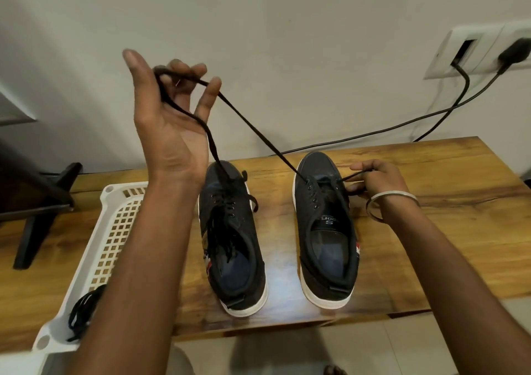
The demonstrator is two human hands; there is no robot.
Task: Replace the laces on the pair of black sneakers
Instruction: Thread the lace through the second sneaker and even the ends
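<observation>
**Black lace drawn high above the right-hand sneaker**

My left hand (169,110) is raised above the wooden table (431,202), palm toward me, with a black lace (253,130) looped over its curled fingers (209,93) and running taut down to an eyelet near the toe of the right-hand sneaker (324,231). A slack length of the same lace hangs from my palm toward the left-hand sneaker (232,239). My right hand (379,179) — a metal bangle (388,202) on its wrist — rests beside that right-hand shoe and pinches the lace's other end between thumb and forefinger, just off the top eyelets.

Both black, white-soled sneakers stand side by side on the table, toes pointing away from me. The left-hand one carries loose, tangled lacing across its tongue; the right-hand one shows mostly bare eyelets. A white plastic basket (109,202) sits at the left — a bundled black lace (83,308) lies in its near corner. Black cables (402,122) trail from a wall socket (474,50).
</observation>
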